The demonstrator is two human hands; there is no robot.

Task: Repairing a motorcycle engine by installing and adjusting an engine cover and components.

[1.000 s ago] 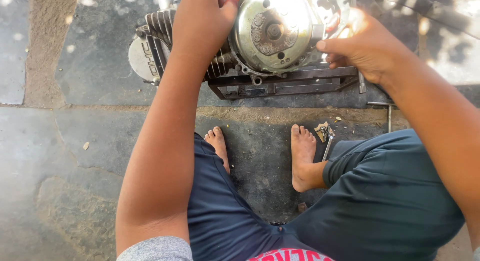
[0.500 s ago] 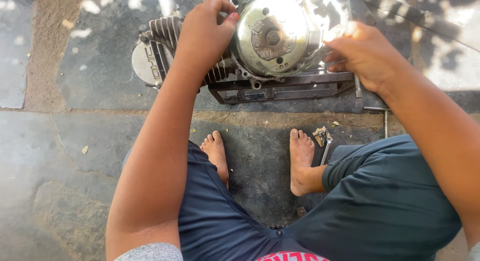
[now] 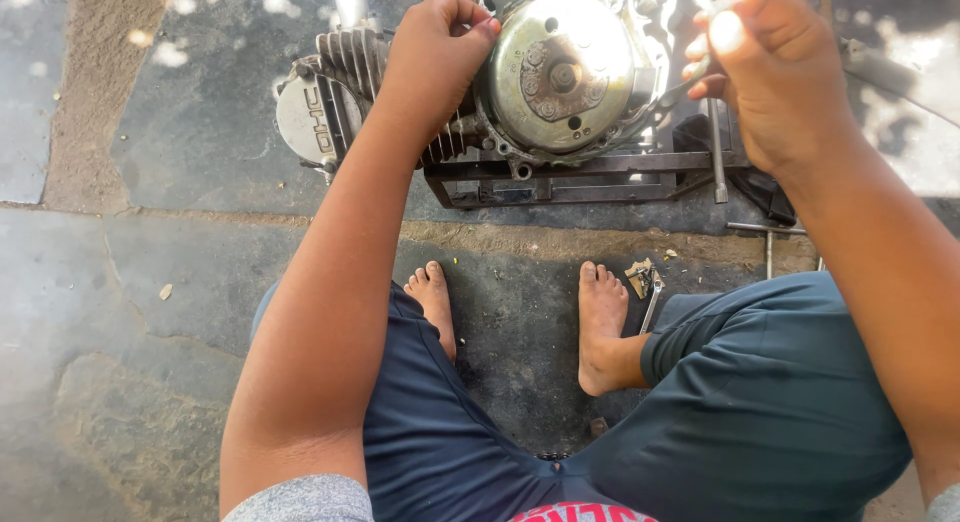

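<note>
You are partway through work on the small engine, which sits on a dark metal frame on the stone floor just ahead of your bare feet. Your left hand is closed over the top of the engine between the finned cylinder and the round metal rotor, its fingers curled down and gripping the casing to steady it. Your right hand is raised at the right edge of the rotor with the fingers pinched together on a thin metal tool; glare hides its tip, so I cannot tell what it meets. By my reading, this is a loosening or prising step at the rotor side, and the next move calls for a firm left-hand brace while the right works carefully, since a slip could skid off the bright metal. Loose metal rods lie on the floor to your right. The floor is rough, cracked slabs outdoors, in dappled sunlight.
</note>
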